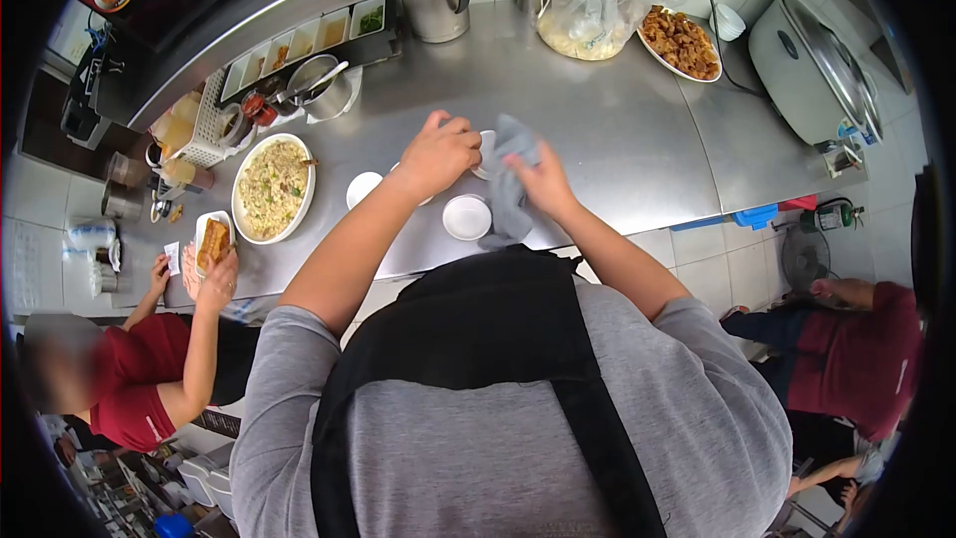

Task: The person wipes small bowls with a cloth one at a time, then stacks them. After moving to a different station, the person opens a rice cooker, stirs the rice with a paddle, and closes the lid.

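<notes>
My left hand (441, 153) is closed with its fingertips at the rim of a small white bowl (486, 153). Bunched in my right hand (541, 181) is a grey cloth (510, 201), slightly blurred, hanging toward the counter's front edge and partly covering that bowl. Another small white bowl (467, 217) stands on the counter just left of the cloth's lower end. A further white bowl (364, 189) is left of my left forearm, and one more is mostly hidden beneath my wrist.
The steel counter (617, 149) holds a fried rice plate (272, 188), a plate of browned meat pieces (681, 44), a plastic bag (593, 20), a kettle (436, 8) and a large cooker (812, 60). At left, a co-worker holds a food tray (213, 242). Another person stands behind right.
</notes>
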Tool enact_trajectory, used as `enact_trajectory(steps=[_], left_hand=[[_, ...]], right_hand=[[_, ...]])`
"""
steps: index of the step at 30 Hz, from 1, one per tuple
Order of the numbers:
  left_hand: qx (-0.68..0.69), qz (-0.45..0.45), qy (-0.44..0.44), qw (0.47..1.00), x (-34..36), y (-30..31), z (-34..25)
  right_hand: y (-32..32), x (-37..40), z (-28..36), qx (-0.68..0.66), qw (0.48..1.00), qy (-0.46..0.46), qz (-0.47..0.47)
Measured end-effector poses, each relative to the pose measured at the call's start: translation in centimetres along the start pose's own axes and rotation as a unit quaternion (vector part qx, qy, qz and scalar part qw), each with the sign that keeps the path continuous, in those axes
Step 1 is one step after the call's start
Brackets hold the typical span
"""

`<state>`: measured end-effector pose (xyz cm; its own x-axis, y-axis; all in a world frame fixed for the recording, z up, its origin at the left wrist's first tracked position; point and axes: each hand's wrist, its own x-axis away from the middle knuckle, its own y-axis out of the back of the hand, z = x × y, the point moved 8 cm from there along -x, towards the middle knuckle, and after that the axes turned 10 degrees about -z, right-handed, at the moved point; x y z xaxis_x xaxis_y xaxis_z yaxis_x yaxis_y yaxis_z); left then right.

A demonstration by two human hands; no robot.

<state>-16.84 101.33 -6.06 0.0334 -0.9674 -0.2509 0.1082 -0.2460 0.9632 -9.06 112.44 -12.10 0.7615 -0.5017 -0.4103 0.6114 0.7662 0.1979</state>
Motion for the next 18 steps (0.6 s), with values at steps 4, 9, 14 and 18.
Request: enact_trajectory(steps=[4,9,14,18], left_hand=[[0.071,-0.068,0.017,0.995,-0.4,0.8,-0.4],[0.374,-0.074,0.407,0.83,-0.2,-0.7,-0.1],[0.675,-0.086,0.485,0.549,1.2,-2.4,-2.6],[0.693,-0.053,0.484,0.532,3.2,-1.4,-3.1]], right_hand=[[5.1,2.9,-4.8,-0.369,0.843,-0.324,-0.221],[3.7,2.1,6.3,-0.033,0.989,-0.032,-0.138],[2.2,-0.2,9.3,0.158,0.967,0.171,-0.098],[0.2,-1.6,2.3,-0.249,0.923,-0.287,-0.057]])
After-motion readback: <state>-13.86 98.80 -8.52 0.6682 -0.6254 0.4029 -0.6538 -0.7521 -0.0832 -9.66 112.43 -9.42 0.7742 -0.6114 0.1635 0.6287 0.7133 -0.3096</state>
